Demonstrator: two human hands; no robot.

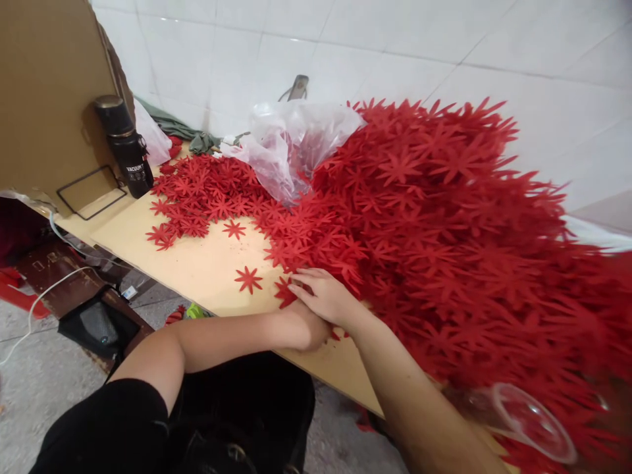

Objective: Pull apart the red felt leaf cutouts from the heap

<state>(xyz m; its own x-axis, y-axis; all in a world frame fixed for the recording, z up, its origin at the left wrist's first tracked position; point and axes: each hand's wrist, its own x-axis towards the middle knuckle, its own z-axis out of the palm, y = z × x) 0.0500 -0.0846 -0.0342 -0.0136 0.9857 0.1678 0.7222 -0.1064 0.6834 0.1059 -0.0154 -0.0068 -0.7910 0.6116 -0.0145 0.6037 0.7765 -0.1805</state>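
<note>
Many red star-shaped flower pieces (444, 250), with narrow petals, form a large pile over the right half of the table. My right hand (323, 296) is at the pile's near edge, crossing over my left. Its fingers stretch out to the left, apart, beside a red flower piece (283, 290) that is partly covered. Below it, my left hand (309, 326) is bent down at the table's front edge. The left fingers are hidden, so what they hold, if anything, does not show. One single red flower (248, 280) lies flat just left of my hands.
A crumpled clear plastic bag (286, 155) rests in the pile. At the back left, a black vacuum bottle (127, 148) stands by a cardboard panel (49, 85). A clear plastic tub (536, 421) is at the lower right. White tiled wall (395, 26) bounds the back.
</note>
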